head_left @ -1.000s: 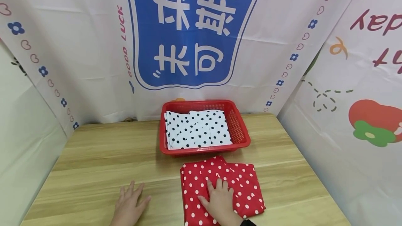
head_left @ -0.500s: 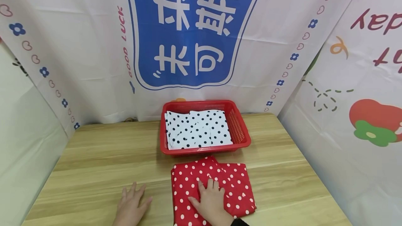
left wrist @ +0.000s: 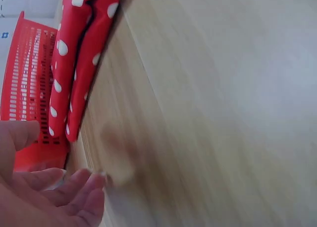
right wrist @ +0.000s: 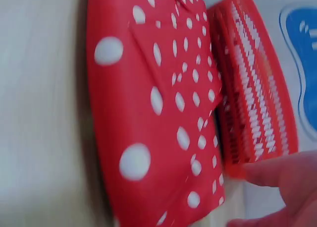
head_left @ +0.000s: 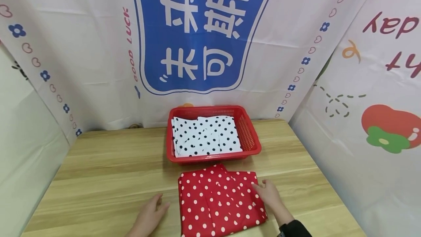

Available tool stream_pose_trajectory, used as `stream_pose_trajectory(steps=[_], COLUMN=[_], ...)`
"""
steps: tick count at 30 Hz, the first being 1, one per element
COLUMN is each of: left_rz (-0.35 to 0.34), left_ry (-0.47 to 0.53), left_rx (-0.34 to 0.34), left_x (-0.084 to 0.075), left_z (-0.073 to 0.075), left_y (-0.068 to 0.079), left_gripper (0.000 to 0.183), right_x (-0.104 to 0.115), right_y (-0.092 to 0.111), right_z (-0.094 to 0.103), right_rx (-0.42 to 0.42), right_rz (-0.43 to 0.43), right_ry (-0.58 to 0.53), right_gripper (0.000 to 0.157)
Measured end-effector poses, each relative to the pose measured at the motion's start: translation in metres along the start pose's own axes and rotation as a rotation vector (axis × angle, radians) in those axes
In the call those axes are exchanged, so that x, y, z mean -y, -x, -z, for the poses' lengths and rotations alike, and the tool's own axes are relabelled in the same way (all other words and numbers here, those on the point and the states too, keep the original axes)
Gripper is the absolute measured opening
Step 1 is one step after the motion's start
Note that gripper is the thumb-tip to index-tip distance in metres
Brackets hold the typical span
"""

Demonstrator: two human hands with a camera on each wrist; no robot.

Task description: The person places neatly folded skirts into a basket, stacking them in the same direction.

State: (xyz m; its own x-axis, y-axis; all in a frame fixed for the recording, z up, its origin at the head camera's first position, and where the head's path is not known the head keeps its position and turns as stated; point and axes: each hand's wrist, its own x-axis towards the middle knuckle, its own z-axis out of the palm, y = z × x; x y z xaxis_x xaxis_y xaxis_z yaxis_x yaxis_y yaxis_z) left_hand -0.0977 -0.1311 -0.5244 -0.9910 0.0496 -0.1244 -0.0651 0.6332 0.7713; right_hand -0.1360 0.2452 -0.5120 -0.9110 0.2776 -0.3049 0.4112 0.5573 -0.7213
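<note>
A folded red cloth (head_left: 223,204) with white dots lies flat on the wooden table, in front of the basket. My right hand (head_left: 270,197) is at the cloth's right edge, thumb and fingers spread apart; whether it touches the fabric I cannot tell. In the right wrist view the cloth (right wrist: 158,98) shows its thick folded edge, with thumb and finger beyond it. To the cloth's left, my left hand (head_left: 149,215) hovers or rests near the table, holding nothing. The left wrist view shows its fingers loosely bent, below the cloth's layered side (left wrist: 64,73).
A red plastic basket (head_left: 251,134) stands at the back of the table (head_left: 115,167), just behind the red cloth. Inside it lies a folded white cloth (head_left: 207,134) with black dots. Printed curtains (head_left: 273,46) enclose the back and sides.
The red cloth slid left under my right hand, then that hand left its top and moved to its right edge. My left hand came rightward, nearer the cloth.
</note>
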Motion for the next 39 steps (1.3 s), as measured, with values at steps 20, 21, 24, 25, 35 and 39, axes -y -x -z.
stream_pose_trajectory(steps=[20,21,24,25,35,39], left_rz=[0.235,0.238,0.236,0.236,0.226,0.221], left_ry=[0.328,0.339,0.349,0.347,0.331,0.32], left_rx=[0.136,0.137,0.136,0.137,0.123,0.116], left_x=[-0.014,-0.014,-0.018,-0.02,-0.032,-0.032], left_z=[-0.023,-0.022,-0.018,-0.016,0.0,0.002], left_y=[-0.013,-0.013,-0.013,-0.012,-0.008,-0.006], left_gripper=[0.042,0.04,0.034,0.033,0.03,0.027], right_x=[-0.006,-0.006,-0.006,-0.005,0.006,0.007], right_y=[0.002,0.002,0.002,0.003,0.013,0.014], right_z=[-0.019,-0.019,-0.018,-0.017,-0.007,-0.006], right_rx=[0.062,0.06,0.051,0.051,0.061,0.076], right_rz=[-0.009,-0.015,-0.018,-0.021,0.024,0.037], right_ry=[-0.156,-0.176,-0.228,-0.246,-0.256,-0.27], right_gripper=[0.02,0.02,0.02,0.022,0.02,0.02])
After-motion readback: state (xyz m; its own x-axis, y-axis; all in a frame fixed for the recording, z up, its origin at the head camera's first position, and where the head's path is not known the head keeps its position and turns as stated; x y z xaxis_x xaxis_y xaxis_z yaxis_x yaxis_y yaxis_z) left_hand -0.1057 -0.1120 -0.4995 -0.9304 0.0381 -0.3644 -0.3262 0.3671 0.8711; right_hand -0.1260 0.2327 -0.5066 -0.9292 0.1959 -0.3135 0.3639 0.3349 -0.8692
